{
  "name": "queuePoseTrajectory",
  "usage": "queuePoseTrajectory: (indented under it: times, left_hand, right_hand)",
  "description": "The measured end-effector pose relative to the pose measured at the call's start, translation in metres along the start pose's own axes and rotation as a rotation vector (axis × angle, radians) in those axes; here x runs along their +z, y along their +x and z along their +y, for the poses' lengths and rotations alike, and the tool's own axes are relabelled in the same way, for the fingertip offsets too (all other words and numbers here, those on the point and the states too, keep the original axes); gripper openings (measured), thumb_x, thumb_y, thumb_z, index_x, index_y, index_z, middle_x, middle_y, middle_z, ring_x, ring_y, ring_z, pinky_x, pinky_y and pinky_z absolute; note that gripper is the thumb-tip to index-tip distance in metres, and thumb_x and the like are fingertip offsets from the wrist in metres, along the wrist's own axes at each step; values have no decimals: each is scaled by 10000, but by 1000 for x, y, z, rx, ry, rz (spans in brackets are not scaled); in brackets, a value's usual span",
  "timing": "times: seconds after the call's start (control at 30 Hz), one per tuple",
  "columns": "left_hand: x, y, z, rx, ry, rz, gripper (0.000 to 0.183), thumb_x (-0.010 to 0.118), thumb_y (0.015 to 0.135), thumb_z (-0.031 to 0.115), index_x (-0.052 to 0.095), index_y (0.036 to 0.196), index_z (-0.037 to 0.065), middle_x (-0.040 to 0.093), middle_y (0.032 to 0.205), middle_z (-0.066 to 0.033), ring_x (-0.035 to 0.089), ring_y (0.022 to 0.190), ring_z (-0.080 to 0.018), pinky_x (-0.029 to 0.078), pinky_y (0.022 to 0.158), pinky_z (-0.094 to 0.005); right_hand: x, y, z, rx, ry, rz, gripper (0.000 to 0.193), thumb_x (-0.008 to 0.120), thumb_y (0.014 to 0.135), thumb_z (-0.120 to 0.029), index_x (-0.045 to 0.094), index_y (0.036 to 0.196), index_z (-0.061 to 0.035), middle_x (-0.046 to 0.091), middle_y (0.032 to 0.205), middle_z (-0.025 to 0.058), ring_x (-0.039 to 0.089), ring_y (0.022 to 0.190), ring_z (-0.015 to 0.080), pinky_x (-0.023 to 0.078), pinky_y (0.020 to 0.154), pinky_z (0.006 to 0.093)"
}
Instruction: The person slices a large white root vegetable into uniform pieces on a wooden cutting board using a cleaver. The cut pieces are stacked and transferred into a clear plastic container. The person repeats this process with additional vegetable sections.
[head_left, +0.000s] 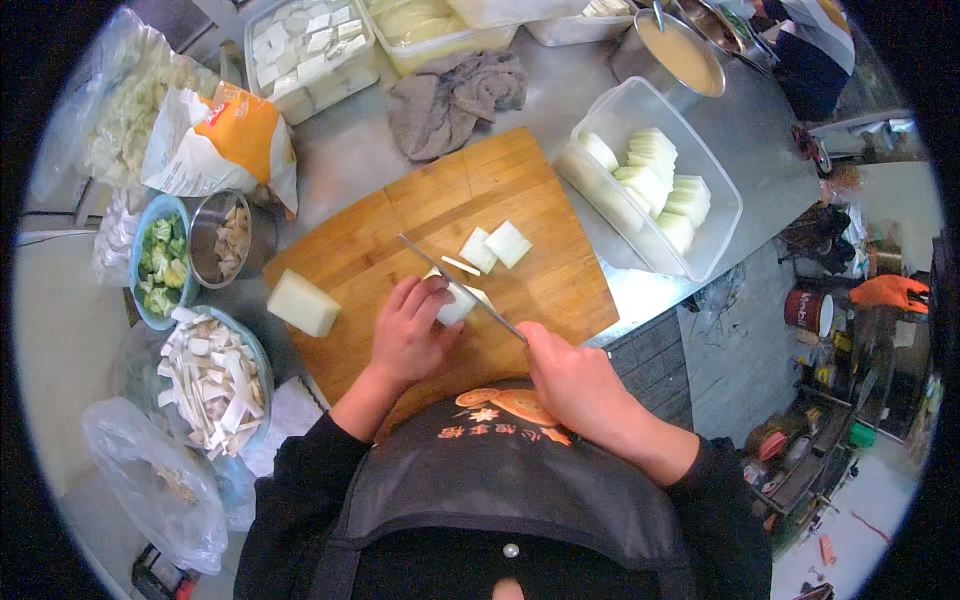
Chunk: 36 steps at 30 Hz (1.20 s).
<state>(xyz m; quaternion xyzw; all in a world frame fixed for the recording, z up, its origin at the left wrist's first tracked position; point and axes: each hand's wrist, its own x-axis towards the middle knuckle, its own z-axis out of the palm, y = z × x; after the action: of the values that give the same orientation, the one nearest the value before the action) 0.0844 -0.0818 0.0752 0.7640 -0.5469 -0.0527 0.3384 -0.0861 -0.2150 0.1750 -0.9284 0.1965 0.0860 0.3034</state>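
A wooden cutting board (400, 220) lies on the metal table in front of me. My right hand (580, 385) grips a kitchen knife (480, 300), its blade slanting up to the left across a pale block of what looks like winter melon (457, 304). With fingers curled, my left hand (408, 335) holds that block from the left, close beside the blade. Just beyond the knife are a thin cut strip (461, 265) and two flat square slices (508, 244). A larger uncut block (303, 303) sits at the board's left edge.
A clear plastic tub (710, 230) with stacked melon slices stands at the right. Bowls of broccoli (160, 265), pale meat-like pieces (230, 243) and sliced mushrooms (212, 380) line the left. Behind lie a grey cloth (450, 100), a tofu tub (310, 50) and a pot of tan liquid (680, 50).
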Motion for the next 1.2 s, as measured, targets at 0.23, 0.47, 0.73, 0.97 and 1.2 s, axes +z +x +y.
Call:
queuePoseTrajectory:
  times: [0.23,0.47,0.73,0.97,1.2]
  left_hand:
    - [1,-2,-1,-5,-24,5,347,720,648,129,576,959,75,582,1047,-94,527,1002,-330,457,843,-404]
    - [9,-7,-9,43,-49,65,364,721,651,140,569,976,80,572,1065,-102,525,995,-350,460,840,-411]
    - [9,-12,-8,6,-25,36,405,719,653,138,555,1020,86,571,1071,-100,526,1007,-352,452,872,-419]
    - [13,-10,-7,29,-48,90,389,722,659,124,544,1003,87,567,1059,-87,527,999,-336,444,889,-417]
    - [17,-16,-13,31,-50,86,381,728,651,131,550,985,83,563,1058,-94,521,1005,-343,442,892,-419]
  right_hand:
    - [51,45,10,45,-94,-30,197,462,839,-70,402,1024,-39,585,773,201,612,648,389,485,523,467]
    - [44,53,19,-28,-1,47,192,470,839,-54,408,1019,-28,603,720,201,609,627,387,489,521,468]
    - [12,18,-7,-34,-73,-43,159,454,830,-44,393,975,-19,593,739,188,621,616,375,506,506,455]
    - [64,55,13,3,-110,11,155,464,822,-37,399,961,-15,592,738,192,617,596,377,508,511,454]
    - [28,40,6,-11,33,47,211,469,845,-57,417,1049,-38,596,727,220,603,637,399,485,535,474]
